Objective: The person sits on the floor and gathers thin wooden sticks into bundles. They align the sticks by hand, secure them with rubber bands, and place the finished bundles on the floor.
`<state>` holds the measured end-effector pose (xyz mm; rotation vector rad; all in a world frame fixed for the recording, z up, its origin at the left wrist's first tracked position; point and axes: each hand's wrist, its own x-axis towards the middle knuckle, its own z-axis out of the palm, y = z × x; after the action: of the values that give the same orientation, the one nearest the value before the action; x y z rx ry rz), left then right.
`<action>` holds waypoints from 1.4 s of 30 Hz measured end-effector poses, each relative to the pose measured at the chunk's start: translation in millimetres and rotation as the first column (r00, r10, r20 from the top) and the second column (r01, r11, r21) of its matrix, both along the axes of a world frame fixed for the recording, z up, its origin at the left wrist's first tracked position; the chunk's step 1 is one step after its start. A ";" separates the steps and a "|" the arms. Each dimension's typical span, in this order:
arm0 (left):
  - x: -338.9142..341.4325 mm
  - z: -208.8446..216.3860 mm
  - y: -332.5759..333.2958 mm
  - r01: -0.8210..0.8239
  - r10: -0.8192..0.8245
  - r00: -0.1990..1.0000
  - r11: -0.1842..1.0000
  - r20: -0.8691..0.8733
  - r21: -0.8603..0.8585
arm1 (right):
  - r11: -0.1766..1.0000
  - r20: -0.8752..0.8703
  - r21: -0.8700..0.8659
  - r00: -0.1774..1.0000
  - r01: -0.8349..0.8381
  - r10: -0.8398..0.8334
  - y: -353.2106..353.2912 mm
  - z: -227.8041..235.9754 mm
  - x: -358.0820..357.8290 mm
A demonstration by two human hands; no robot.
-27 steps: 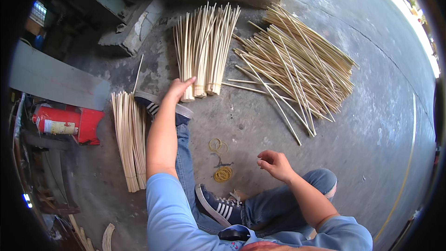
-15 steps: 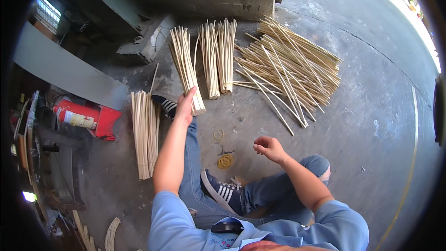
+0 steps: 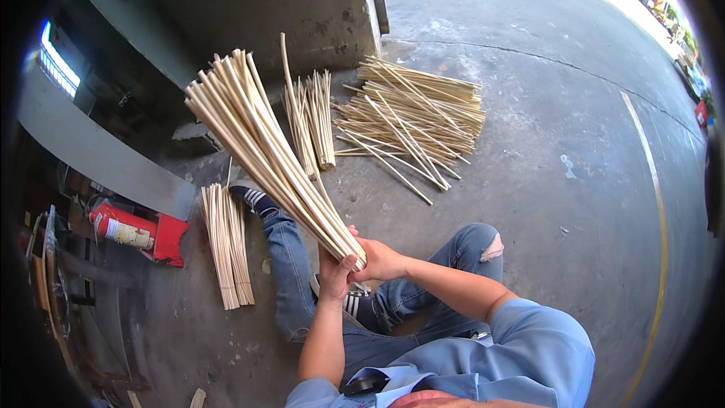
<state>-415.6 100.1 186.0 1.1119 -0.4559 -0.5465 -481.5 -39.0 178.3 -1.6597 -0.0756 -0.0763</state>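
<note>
A thick bundle of long pale wooden sticks slants up and to the left over my outstretched leg, its far ends fanned out. My left hand grips the near end from the left. From the right, my right hand wraps round the same end. The two hands meet there, and some of their fingers are hidden behind the sticks.
Behind the held sticks stand two bundles, partly covered. A loose pile of sticks lies right of them. More bundled sticks rest beside my left leg, near a red fire extinguisher. A wall rises beyond.
My left hand has lifted the bundle off the floor and drawn it toward me. My right hand has come left and closed round its near end. The yellow rings on the floor are now hidden.
</note>
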 end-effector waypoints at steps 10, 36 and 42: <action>28.8 59.7 22.3 0.121 -0.133 0.990 0.972 -0.048 -0.200 | 0.973 -0.162 0.029 0.960 -0.227 0.229 6.0 2.6 -53.3; 63.4 59.0 39.5 -0.223 0.158 0.963 0.922 -0.218 -0.318 | 0.901 -0.386 0.324 0.830 -0.287 0.403 5.8 35.5 -31.2; 32.7 54.0 36.3 -0.225 0.156 0.960 0.922 -0.231 -0.316 | 0.920 -0.351 0.263 0.859 -0.291 0.373 16.2 45.3 -11.7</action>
<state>-382.9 136.4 239.9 0.7491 -0.2471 -0.3846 -493.2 -22.8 223.6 -1.4077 -0.0461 0.5039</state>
